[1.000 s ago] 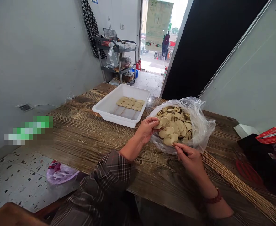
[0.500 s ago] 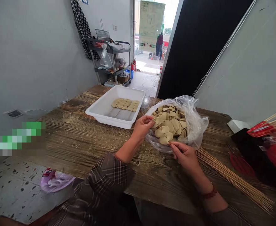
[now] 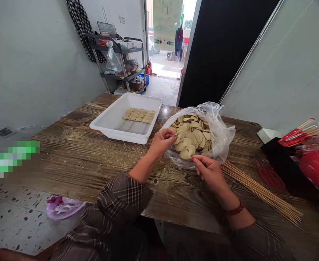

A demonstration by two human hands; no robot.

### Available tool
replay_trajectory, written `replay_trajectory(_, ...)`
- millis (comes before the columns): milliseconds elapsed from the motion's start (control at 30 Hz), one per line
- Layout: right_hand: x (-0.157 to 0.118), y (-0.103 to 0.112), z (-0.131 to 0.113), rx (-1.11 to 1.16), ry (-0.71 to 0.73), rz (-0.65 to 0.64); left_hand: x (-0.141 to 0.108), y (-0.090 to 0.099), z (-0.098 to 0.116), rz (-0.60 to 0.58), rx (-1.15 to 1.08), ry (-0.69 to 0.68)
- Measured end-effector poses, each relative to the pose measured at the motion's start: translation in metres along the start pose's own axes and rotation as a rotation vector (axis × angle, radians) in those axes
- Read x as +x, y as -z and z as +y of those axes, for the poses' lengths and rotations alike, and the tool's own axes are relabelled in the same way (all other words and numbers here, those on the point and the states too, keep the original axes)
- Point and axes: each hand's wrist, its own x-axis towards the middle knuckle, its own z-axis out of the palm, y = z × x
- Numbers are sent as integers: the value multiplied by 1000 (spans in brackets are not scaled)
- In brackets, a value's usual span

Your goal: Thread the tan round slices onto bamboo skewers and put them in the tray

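Note:
A skewer of thin, round beige slices [image 3: 186,153] is stretched between my hands, over the front of an open plastic bag [image 3: 222,136]. My left hand [image 3: 161,142] is closed at its far left end, thumb and fingertips pinched together. At the near end my right hand [image 3: 207,168] pinches the stick just below the last slice. Most of the stick is hidden by the slices. Loose slices [image 3: 197,136] of the same kind fill the bag. To the left, a white plastic tray [image 3: 116,133] holds finished-looking skewered slices [image 3: 139,115] lying flat.
A bundle of bamboo skewers [image 3: 262,192] lies right of my right hand. Red-handled scissors [image 3: 269,175] and a black box [image 3: 279,156] with red-wrapped sticks are farther right. Beyond the wooden table [image 3: 75,156] stands a shelf cart [image 3: 124,50] by a doorway.
The view has shifted slightly, so everything sits a little higher and farther left. Both hands keep their pinch on the skewer, with hardly any movement relative to the bag.

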Motion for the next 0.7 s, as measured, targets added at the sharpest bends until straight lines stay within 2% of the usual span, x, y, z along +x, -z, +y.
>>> replay_trajectory(167, -1, 2, 3, 80, -4, -12, -2, 1, 6, -19, -242, 152)
replay_trajectory(300, -1, 2, 6, 124, 13, -22, -1, 1, 3, -70, -372, 227)
replay_trajectory(500, -1, 0, 8, 133, 15, -28, -4, -5, -3, -157, -456, 265)
replay_trajectory(700, 0, 0, 11, 164, -4, -37, -6, -5, -2, -198, -430, 250)
